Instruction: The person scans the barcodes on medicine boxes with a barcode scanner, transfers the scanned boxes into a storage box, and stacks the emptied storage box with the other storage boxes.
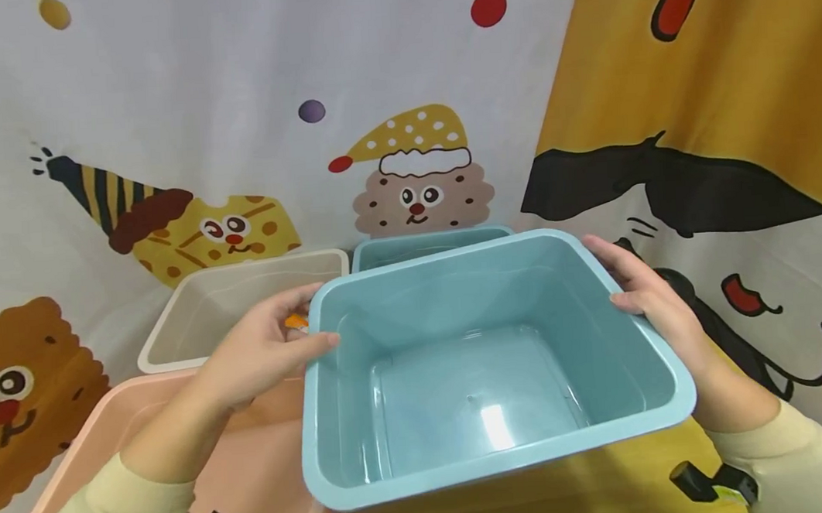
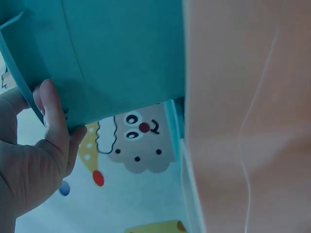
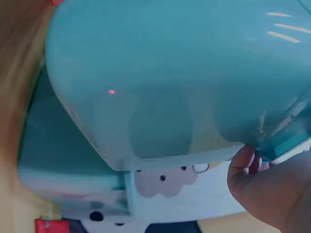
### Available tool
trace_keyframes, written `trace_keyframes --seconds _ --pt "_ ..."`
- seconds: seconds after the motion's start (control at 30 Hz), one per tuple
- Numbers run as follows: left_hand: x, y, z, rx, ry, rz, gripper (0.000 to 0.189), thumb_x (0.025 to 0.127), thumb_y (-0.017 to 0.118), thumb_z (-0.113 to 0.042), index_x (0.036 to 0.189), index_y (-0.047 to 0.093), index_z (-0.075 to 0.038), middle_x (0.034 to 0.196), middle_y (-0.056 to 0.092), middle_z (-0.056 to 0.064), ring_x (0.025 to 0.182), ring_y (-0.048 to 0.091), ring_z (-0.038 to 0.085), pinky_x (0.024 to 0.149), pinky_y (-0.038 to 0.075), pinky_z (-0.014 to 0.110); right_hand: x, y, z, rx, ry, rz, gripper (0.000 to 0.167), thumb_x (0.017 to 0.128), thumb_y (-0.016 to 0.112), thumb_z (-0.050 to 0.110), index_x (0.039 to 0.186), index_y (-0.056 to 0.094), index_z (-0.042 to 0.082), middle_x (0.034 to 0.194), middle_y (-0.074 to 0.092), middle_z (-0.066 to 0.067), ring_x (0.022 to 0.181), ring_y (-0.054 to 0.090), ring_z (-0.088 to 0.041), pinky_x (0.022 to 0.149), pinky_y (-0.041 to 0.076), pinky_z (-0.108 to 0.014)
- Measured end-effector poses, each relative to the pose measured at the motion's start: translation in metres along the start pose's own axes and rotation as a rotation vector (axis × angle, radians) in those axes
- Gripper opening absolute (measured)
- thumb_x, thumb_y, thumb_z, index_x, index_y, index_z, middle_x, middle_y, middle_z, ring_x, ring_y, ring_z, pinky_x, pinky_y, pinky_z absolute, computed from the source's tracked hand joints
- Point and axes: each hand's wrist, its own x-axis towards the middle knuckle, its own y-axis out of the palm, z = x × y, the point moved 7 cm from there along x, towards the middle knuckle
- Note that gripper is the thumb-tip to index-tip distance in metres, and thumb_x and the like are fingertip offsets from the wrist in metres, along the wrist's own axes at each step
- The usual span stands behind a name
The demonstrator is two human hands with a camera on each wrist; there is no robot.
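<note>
A light-blue plastic bin (image 1: 473, 385) is held up in the middle of the head view, tilted so that its bare inside shows. My left hand (image 1: 265, 341) grips its left rim, thumb over the edge and fingers outside. On the opposite side my right hand (image 1: 653, 298) holds the right rim the same way. The left wrist view shows the left hand (image 2: 36, 155) against the bin's outer wall (image 2: 121, 58). From the right wrist camera, the right hand (image 3: 272, 184) is at the rim, below the bin's smooth outer side (image 3: 170, 87).
A pink bin (image 1: 247, 459) stands at the lower left, a beige bin (image 1: 197, 306) behind it. Another blue bin (image 1: 431, 244) sits at the back, partly hidden by the held one. Behind hangs a cartoon-printed cloth (image 1: 220, 80). Yellow surface (image 1: 604, 486) shows below.
</note>
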Motion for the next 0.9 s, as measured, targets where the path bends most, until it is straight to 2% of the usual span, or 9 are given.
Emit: trace_keyframes --seconds 0.13,0.27,0.43,0.63,0.83,0.9 --pt "-0.006 -0.015 -0.005 0.04 -0.012 -0.041 0.07 0.097 0.076 -0.008 0.159 0.042 -0.001 0.13 0.059 0.023 0.096 0.076 0.033 0.074 0.064 0.044 0.011 0.014 0.008 0.02 -0.003 0.018 0.066 0.103 0.031 -0.001 0.168 0.026 0.009 0.163 0.038 -0.014 0.139 0.049 -0.027 0.102 0.053 -0.029" --pt "-0.013 -0.032 -0.013 0.06 -0.007 -0.072 0.069 0.099 0.072 -0.006 0.16 0.04 -0.001 0.13 0.058 0.023 0.1 0.076 0.034 0.075 0.064 0.044 0.02 0.028 0.018 0.052 -0.029 -0.005 0.069 0.099 0.031 -0.005 0.166 0.03 0.007 0.163 0.038 -0.016 0.139 0.047 -0.031 0.103 0.051 -0.029" --pt "-0.023 -0.05 -0.028 0.107 0.043 -0.129 0.068 0.1 0.068 -0.002 0.161 0.039 -0.001 0.128 0.056 0.023 0.09 0.078 0.031 0.071 0.064 0.043 0.029 0.037 0.039 0.089 -0.026 -0.054 0.066 0.1 0.03 -0.001 0.165 0.036 0.011 0.162 0.041 -0.015 0.139 0.048 -0.03 0.103 0.051 -0.029" --pt "-0.029 -0.069 -0.051 0.144 0.055 -0.176 0.069 0.101 0.064 -0.005 0.164 0.036 -0.004 0.13 0.053 0.021 0.083 0.079 0.026 0.066 0.063 0.042 0.042 0.048 0.067 0.153 -0.044 -0.029 0.066 0.101 0.027 0.003 0.165 0.037 0.013 0.164 0.038 -0.017 0.142 0.046 -0.033 0.105 0.051 -0.033" --pt "-0.039 -0.092 -0.062 0.214 0.071 -0.228 0.07 0.102 0.063 -0.002 0.165 0.034 -0.005 0.131 0.053 0.019 0.086 0.077 0.02 0.064 0.063 0.039 0.051 0.063 0.077 0.153 -0.079 -0.039 0.069 0.097 0.03 0.0 0.164 0.039 0.014 0.164 0.04 -0.016 0.142 0.044 -0.033 0.106 0.05 -0.031" --pt "-0.043 -0.098 -0.063 0.224 0.052 -0.253 0.069 0.102 0.063 -0.002 0.165 0.036 -0.008 0.131 0.054 0.016 0.085 0.077 0.021 0.063 0.063 0.04 0.054 0.069 0.078 0.141 -0.089 -0.047 0.071 0.095 0.031 -0.001 0.163 0.041 0.014 0.163 0.041 -0.015 0.141 0.044 -0.034 0.105 0.05 -0.031"
